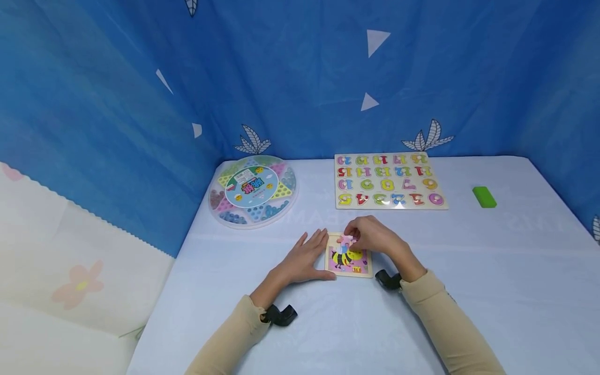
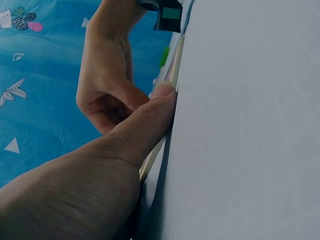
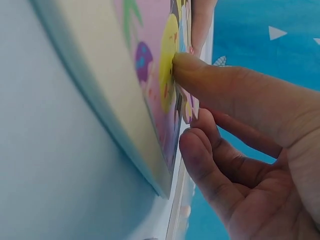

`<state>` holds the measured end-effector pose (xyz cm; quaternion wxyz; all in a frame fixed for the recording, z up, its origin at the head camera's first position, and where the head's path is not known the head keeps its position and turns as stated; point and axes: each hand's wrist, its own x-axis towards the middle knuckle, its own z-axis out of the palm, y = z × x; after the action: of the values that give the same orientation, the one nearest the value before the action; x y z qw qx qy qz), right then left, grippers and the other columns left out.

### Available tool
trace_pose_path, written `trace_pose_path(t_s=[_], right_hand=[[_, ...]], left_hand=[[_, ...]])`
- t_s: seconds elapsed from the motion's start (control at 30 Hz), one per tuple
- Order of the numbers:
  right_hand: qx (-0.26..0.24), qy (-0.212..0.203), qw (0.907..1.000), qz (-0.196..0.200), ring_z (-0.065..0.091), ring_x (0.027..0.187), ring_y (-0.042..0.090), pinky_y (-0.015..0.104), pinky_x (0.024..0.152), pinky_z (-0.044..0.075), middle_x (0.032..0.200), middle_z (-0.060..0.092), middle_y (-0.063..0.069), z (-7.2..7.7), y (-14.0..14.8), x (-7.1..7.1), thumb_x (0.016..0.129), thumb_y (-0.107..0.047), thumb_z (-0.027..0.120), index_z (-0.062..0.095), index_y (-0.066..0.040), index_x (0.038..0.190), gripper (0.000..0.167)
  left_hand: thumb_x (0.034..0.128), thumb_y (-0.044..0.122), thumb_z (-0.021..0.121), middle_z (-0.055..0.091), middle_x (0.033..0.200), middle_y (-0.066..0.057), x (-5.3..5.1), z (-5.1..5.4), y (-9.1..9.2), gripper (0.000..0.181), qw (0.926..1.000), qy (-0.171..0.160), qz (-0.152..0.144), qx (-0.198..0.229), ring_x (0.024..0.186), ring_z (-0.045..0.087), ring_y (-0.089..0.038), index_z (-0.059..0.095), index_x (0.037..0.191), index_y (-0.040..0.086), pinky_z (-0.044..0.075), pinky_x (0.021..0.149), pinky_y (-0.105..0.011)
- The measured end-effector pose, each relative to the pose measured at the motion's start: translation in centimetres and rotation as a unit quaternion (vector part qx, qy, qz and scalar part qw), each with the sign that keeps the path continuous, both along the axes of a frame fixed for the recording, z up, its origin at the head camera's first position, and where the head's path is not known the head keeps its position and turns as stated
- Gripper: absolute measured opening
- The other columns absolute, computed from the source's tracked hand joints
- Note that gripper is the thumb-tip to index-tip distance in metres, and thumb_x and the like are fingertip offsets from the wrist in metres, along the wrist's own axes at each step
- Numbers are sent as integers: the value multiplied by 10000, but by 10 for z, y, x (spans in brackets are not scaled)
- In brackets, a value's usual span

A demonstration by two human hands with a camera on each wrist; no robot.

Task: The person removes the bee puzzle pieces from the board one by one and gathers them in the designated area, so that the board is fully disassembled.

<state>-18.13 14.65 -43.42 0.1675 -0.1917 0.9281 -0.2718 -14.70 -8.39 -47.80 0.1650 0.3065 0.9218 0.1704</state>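
A small wooden jigsaw puzzle with a pale frame (image 1: 349,276) and a bee picture lies flat on the table. My left hand (image 1: 302,260) spreads along its left side, fingertips at the upper left and thumb near the lower left corner. In the left wrist view, that thumb (image 2: 159,97) presses against the puzzle's edge. My right hand (image 1: 372,234) pinches a pink puzzle piece (image 1: 346,240) over the upper part of the picture. In the right wrist view, the piece (image 3: 189,106) is tilted up from the board, partly hidden by the thumb (image 3: 210,77).
Behind on the left lies a round Chinese checkers set (image 1: 253,224) with coloured marbles. A wooden number board (image 1: 391,204) is at the back, and a green block (image 1: 484,197) lies to its right. Blue printed cloth (image 1: 300,78) hangs behind the white-covered table (image 1: 515,291).
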Motion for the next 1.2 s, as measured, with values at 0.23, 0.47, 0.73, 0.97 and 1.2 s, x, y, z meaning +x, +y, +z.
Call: trace_pose_path(t_s=[0.23, 0.47, 0.73, 0.97, 1.2], right_hand=[[6, 58, 10000, 64, 570, 765, 133, 262, 734, 540, 886, 689, 18, 2, 1, -1, 771, -101, 813, 726, -48, 1044, 291], [34, 46, 9999, 87, 565, 781, 140, 269, 753, 543, 906, 682, 21, 5, 1, -1, 774, -102, 815, 720, -48, 1059, 305], [29, 78, 9999, 77, 561, 791, 148, 269, 753, 538, 903, 668, 23, 3, 1, -3, 788, -101, 802, 720, -56, 1058, 286], [-251, -169, 9995, -8, 569, 804, 150, 280, 772, 536, 913, 677, 17, -5, 6, -4, 786, -105, 800, 721, -65, 1058, 286], [-455, -241, 9987, -34, 568, 796, 152, 271, 761, 532, 910, 683, 17, -6, 11, -5, 776, -129, 812, 726, -67, 1060, 303]], left_hand=[[813, 680, 622, 26, 1657, 0, -1, 0, 1, 1081, 10000, 44, 2, -19, 1536, -11, -146, 95, 1574, 122, 4, 1255, -437], [813, 678, 624, 25, 1657, -5, -2, 1, 1, 1084, 10000, 35, -8, -25, 1536, -13, -151, 90, 1574, 120, 2, 1254, -440], [814, 681, 621, 26, 1658, -13, -3, 0, 1, 1087, 10000, 65, -14, -9, 1536, -16, -154, 89, 1573, 114, -2, 1254, -439], [817, 681, 618, 28, 1657, -13, -1, -1, 1, 1082, 10000, 6, -7, -6, 1536, -8, -157, 92, 1573, 112, 2, 1254, -443], [821, 664, 628, 38, 1658, -24, -1, -1, 0, 1078, 10000, 17, -20, 25, 1538, 0, -169, 94, 1572, 105, 11, 1254, -448]])
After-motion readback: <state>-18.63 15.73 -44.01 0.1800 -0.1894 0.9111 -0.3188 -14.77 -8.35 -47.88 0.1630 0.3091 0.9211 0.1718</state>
